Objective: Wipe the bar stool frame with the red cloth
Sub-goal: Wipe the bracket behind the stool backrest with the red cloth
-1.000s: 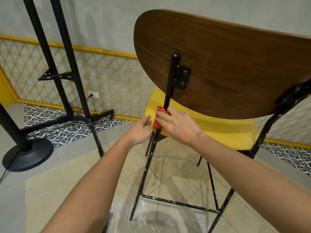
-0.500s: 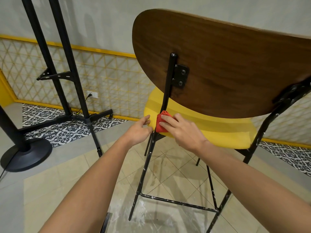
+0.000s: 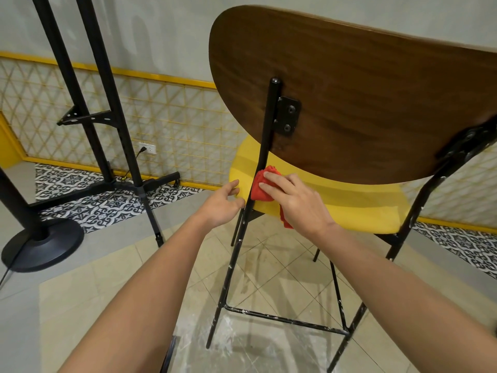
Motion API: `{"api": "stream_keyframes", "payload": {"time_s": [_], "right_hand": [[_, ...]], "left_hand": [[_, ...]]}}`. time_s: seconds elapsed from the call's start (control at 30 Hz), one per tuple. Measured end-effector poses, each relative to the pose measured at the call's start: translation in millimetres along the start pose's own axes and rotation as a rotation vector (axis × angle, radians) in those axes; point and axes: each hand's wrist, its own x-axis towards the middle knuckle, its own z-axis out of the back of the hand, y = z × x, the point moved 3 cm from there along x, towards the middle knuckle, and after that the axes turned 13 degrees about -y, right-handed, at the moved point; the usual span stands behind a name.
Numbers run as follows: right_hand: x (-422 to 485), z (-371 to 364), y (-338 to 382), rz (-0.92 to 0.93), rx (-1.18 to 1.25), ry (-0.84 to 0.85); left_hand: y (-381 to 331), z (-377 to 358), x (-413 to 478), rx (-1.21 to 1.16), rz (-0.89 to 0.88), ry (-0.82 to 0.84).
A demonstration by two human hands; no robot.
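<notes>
Red cloth [image 3: 259,188]: bunched against the rear-left upright of the bar stool frame [image 3: 265,146], at seat level, just below the backrest's lower edge. Part of the cloth hangs out under the palm.

R hand [image 3: 298,203]: fingers nearly straight, laid flat over the cloth, pressing it to the upright and to the seat edge. Not clenched; thumb out of sight.

L hand [image 3: 222,204]: relaxed, holding nothing. Fingertips touch the edge of the yellow seat [image 3: 349,203], just left of the upright; thumb close to the tube, contact not clear.

Stool ref.:
- Wooden backrest [image 3: 349,90], dark brown, fixed to the upright by a black bracket [image 3: 289,115] w/ two bolts.
- Frame is black tube, flecked w/ white specks along the legs.
- Footrest bar [image 3: 282,319] joins the two rear legs near the floor.

Surroundings: black stand [image 3: 88,103] w/ two tall poles at left, near the wall. Round black base [image 3: 45,246] at far left on the floor. Wall outlet [image 3: 148,148] w/ a plug inserted, behind the stand.
</notes>
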Motion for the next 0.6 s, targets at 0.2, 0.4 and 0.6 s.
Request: {"api": "stream_keyframes", "payload": {"time_s": [0.2,0.4,0.6], "right_hand": [[17.0,6.8,4.9,0.124,-0.068,-0.028],[17.7,-13.5,20.3,0.188,-0.172,0.072],[15.2,-24.2,30.5,0.269,-0.251,0.204]], "left_hand": [[-1.7,1.6,-0.5,0.006,0.0,0.011],[-1.3,1.2,-3.0,-0.006,-0.019,0.01],[-0.3,1.9,-2.7,0.006,-0.008,0.021]]}}
